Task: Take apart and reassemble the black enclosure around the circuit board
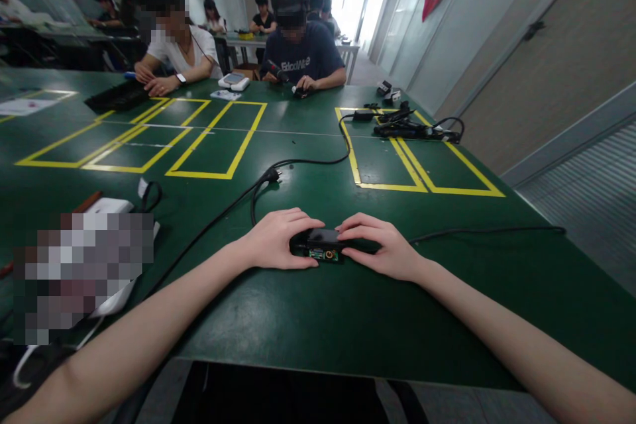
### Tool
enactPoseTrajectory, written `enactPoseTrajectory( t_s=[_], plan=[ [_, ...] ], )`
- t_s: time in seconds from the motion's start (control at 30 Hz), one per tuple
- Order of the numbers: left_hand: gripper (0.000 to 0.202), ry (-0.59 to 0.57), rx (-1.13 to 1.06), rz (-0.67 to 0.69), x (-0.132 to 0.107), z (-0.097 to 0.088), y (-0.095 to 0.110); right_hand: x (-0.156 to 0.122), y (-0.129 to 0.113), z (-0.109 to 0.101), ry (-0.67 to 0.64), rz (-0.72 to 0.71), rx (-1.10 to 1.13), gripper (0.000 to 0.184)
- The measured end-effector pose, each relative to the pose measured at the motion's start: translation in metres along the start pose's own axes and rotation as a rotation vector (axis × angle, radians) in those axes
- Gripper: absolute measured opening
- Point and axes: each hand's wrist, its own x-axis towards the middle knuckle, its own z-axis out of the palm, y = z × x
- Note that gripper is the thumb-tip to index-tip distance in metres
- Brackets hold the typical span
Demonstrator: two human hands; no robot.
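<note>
Between my hands, low over the green table, is a black power adapter (325,236) with its casing open along the near side. A green circuit board (318,254) with a copper-coloured coil shows in that gap. My left hand (275,238) grips the adapter's left end, fingers over the far side and thumb along the near side. The right end is held by my right hand (385,248), its fingertips on top and thumb below. A black cable (462,232) runs off to the right from behind my right hand. The fingers partly hide both ends of the adapter.
A black cord with a plug (271,175) crosses the table beyond my left hand. Black adapters and cables (402,126) lie in a heap at the far right, near yellow tape outlines (392,187). Two people sit opposite. A partly blurred white object (112,209) lies at left.
</note>
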Motion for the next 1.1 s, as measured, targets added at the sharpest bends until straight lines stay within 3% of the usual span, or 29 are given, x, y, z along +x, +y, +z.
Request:
enactPoseTrajectory(
  t_s=[0.33,0.5,0.73,1.1],
  plan=[
    [0.042,-0.002,-0.039,-0.007,-0.0002,-0.0001,0.0060,0.0022,-0.0079,0.0014,-0.054,-0.030,0.011,0.029],
    [0.044,-0.005,-0.025,0.028,-0.0007,0.0009,0.0049,0.0002,-0.0055,0.0006,-0.085,-0.029,-0.025,0.032],
    [0.028,-0.011,-0.002,-0.001,-0.0001,0.0024,0.0067,-0.0022,-0.0003,0.0008,-0.132,0.004,-0.047,0.033],
    [0.030,-0.045,0.011,-0.054,0.0004,0.0013,0.0095,0.0024,-0.0034,-0.0023,-0.167,-0.022,-0.079,0.036]
  ],
)
